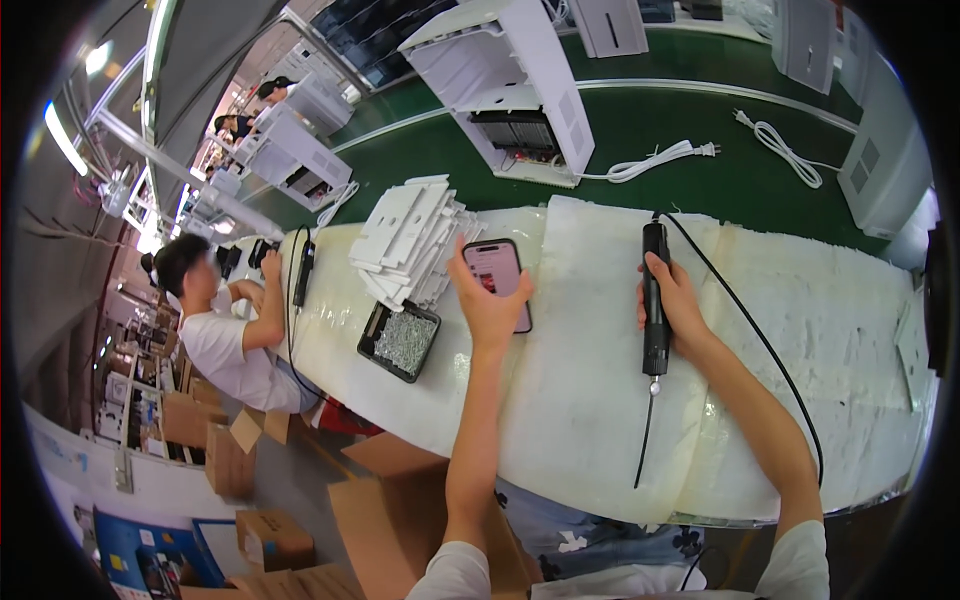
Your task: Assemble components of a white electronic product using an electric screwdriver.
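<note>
My left hand (489,308) spans a smartphone (497,268) on the worktable, thumb at its right edge and index finger at its left edge. The phone's screen is lit pinkish. In my right hand (684,305) is a black electric screwdriver (655,300), fingers wrapped round its body. Its long thin bit points toward me, and a black cable leaves its far end. Left of the phone lies a heap of white plastic panels (415,235). Just in front of the heap, a black tray (374,366) holds many small metal screws.
Beyond the worktable (590,420), a green conveyor (420,150) carries white appliance housings (545,90) and coiled white power cords (650,162). A co-worker (235,330) sits at the left beside another black screwdriver (304,272). Open cardboard boxes (375,525) stand below the table.
</note>
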A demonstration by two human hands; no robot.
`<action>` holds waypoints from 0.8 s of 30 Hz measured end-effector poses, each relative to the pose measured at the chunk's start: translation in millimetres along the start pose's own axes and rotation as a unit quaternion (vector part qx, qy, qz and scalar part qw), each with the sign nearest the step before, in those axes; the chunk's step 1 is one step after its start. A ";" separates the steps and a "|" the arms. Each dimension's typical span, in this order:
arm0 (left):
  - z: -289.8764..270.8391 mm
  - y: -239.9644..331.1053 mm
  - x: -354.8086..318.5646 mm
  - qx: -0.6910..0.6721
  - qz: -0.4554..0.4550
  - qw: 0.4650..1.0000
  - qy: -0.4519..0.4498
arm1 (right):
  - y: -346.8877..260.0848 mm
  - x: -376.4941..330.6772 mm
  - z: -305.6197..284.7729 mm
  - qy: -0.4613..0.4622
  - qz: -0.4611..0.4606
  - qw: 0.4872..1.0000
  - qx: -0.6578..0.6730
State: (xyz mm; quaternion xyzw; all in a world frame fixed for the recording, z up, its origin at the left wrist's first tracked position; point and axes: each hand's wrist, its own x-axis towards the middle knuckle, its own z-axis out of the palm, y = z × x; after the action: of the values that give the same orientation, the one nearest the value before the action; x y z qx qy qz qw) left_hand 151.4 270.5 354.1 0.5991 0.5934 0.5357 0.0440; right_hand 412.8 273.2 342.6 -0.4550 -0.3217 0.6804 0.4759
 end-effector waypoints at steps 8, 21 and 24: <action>-3.0 -7.5 7.3 0.134 0.036 0.988 -0.065 | -0.4 -0.6 -8.8 0.006 0.007 1.000 0.011; 29.3 14.4 -24.8 0.074 0.105 0.955 -0.267 | 8.7 3.7 -18.0 -0.051 -0.037 0.996 0.071; 31.3 19.9 -28.6 0.068 0.117 0.942 -0.308 | 9.7 1.4 -16.0 -0.048 -0.035 0.996 0.070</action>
State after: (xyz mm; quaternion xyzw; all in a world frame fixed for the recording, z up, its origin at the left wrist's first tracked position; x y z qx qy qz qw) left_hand 194.3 261.3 337.7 0.8014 0.5119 0.2847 0.1209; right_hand 424.0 271.3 327.7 -0.3756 -0.3114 0.7051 0.5146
